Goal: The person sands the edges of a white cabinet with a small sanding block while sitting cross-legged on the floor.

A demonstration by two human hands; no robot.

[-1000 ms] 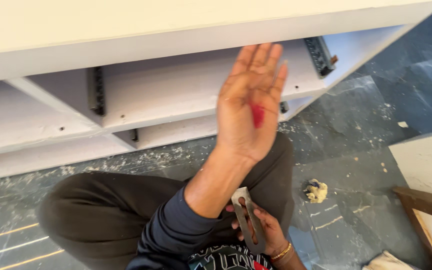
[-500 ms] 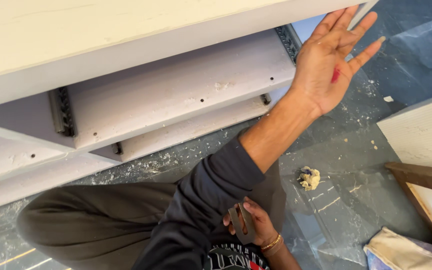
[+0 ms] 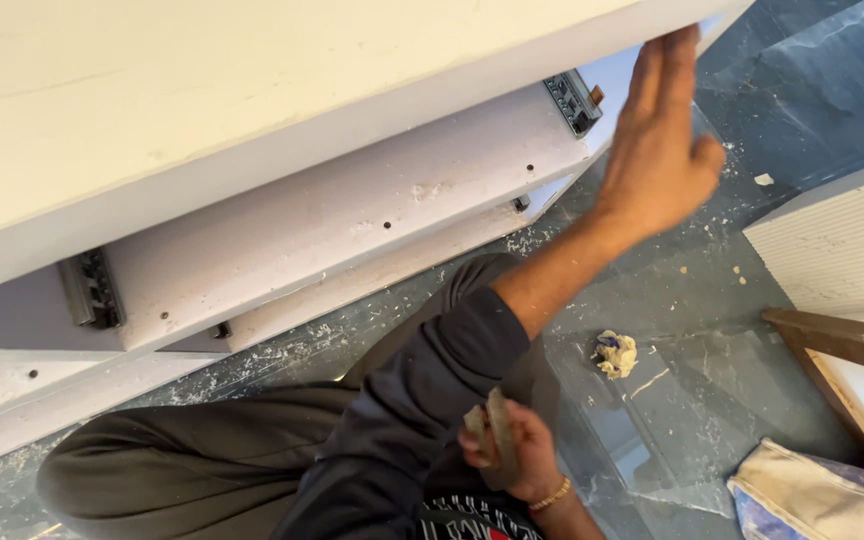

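My left hand (image 3: pixel 657 150) reaches up and to the right, back toward me, fingers stretched flat against the right end of the cream-white cabinet panel (image 3: pixel 252 120). It holds nothing. Low by my chest, my right hand (image 3: pixel 527 455), with a gold bracelet on its wrist, grips a small putty knife (image 3: pixel 497 425) with a lump of pale filler on its blade. A metal drawer slide (image 3: pixel 574 100) is fixed inside the cabinet just left of my left hand. My bent leg in dark trousers (image 3: pixel 202 460) lies in front of the cabinet.
A second drawer slide (image 3: pixel 92 290) sits at the cabinet's left. On the dusty dark floor lie a pale wad of filler (image 3: pixel 615 352) and clear plastic sheeting (image 3: pixel 672 420). A ribbed white panel (image 3: pixel 842 240), a wooden frame (image 3: pixel 842 370) and a cloth bundle (image 3: pixel 822 495) crowd the right.
My left hand has swung from mid-frame to the cabinet's right end and turned from palm-up to back-up. The view has shifted along the cabinet. My right hand still holds the knife.
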